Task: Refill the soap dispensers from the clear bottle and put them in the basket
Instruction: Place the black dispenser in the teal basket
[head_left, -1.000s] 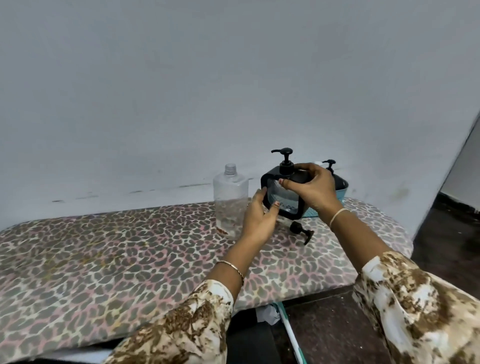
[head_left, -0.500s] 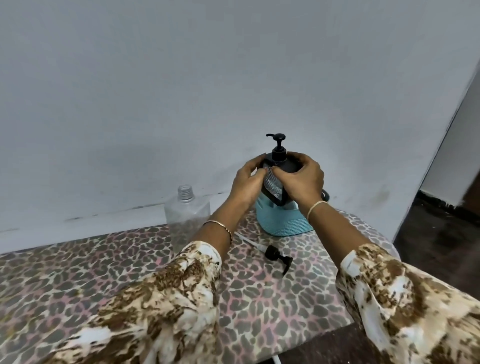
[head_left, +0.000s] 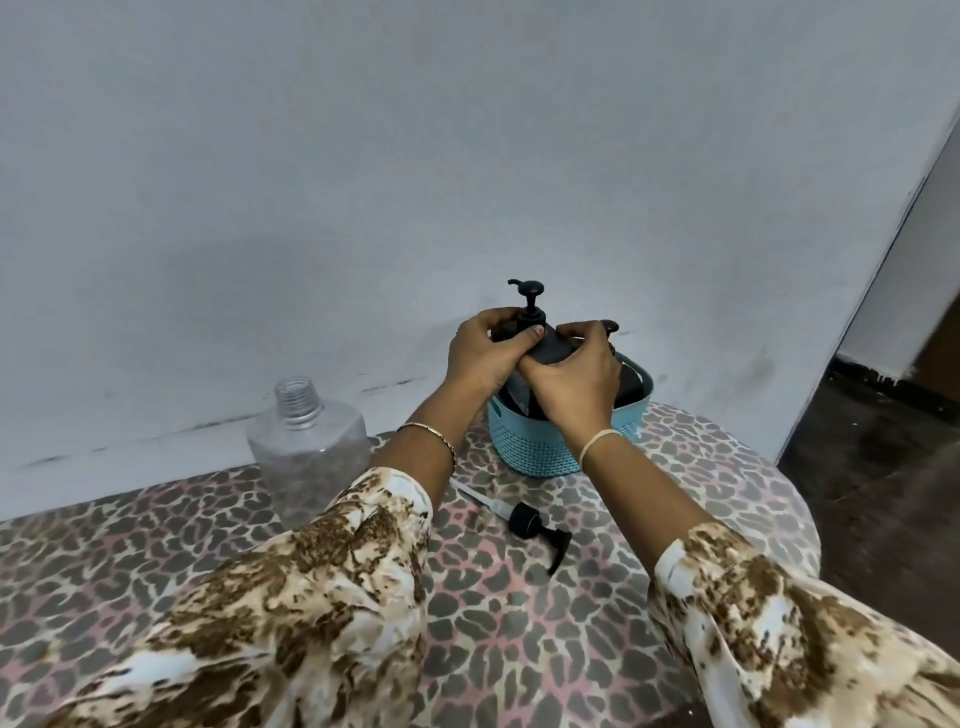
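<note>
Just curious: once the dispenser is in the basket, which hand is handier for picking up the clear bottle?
Probably the left hand: the clear bottle stands right beside its forearm, while the right hand would have to cross over. Both now grip the soap dispenser.

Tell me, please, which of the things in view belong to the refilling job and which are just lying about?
Part of the job: soap dispenser, gripped by the left hand and right hand; blue basket under it; clear bottle, uncapped; loose pump, probably off that bottle.
Just there: leopard-print cloth; wall.
</note>
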